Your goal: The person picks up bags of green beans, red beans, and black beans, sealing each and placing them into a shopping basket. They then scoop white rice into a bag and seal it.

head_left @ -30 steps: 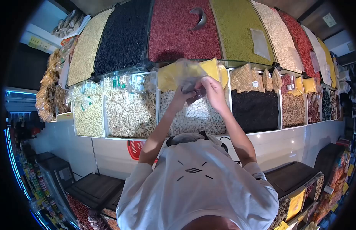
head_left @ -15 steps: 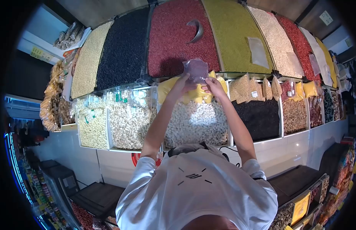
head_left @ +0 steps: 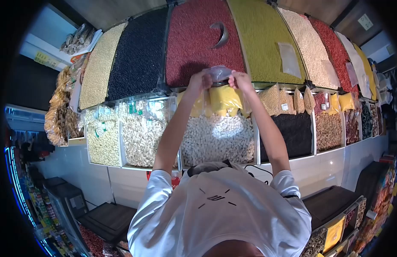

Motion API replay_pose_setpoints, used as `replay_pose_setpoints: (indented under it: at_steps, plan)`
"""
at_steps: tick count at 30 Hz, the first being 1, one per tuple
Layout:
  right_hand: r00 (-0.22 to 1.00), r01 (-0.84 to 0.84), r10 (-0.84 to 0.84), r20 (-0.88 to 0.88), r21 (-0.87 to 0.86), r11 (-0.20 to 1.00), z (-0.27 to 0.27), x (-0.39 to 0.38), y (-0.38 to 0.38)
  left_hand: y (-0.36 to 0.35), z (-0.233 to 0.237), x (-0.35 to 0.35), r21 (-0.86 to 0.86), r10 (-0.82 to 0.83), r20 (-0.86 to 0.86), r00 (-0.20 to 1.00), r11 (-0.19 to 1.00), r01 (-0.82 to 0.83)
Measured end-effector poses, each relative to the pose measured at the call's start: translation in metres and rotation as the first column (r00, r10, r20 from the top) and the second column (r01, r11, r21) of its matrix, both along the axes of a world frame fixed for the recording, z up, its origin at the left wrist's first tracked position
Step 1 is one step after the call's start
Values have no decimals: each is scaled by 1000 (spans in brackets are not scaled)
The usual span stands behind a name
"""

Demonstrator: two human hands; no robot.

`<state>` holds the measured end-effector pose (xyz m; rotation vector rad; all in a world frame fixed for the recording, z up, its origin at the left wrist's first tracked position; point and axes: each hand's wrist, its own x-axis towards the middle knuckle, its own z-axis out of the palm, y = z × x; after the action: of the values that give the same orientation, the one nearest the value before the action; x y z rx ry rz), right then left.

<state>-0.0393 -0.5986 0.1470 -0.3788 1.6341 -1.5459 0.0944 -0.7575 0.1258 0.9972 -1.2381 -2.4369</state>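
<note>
The clear plastic bag (head_left: 219, 73) has tipped flatter, suggesting repositioning. The person's left hand (head_left: 200, 81) grips its 9 o'clock edge, fingers curled (exact finger gap unclear); the right hand (head_left: 241, 80) pinches at 3 o'clock. Metal scoop (head_left: 223, 36): 12 o'clock, on red beans (head_left: 192, 30).

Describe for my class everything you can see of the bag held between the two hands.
The bag is small, thin and see-through, with a faint purplish tint and shiny highlights; it looks like soft plastic. The left hand holds one side, the right hand pinches the other. It spans the gap between them, held up in front of the near edge of the red beans. I cannot tell whether its mouth is open.
</note>
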Motion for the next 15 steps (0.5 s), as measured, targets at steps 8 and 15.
replay_pose_setpoints:
  at_steps: [8, 15]
  plan:
    - [979, -14, 11, -201, -15, 1000, 95, -37, -22, -34, 97, -29, -295, -110, -133, 985, 953, 67]
    - [931, -33, 72, -359, 114, 993, 45, -1, 52, 6, 33, 67, -711, -134, 331, 934, 615, 340]
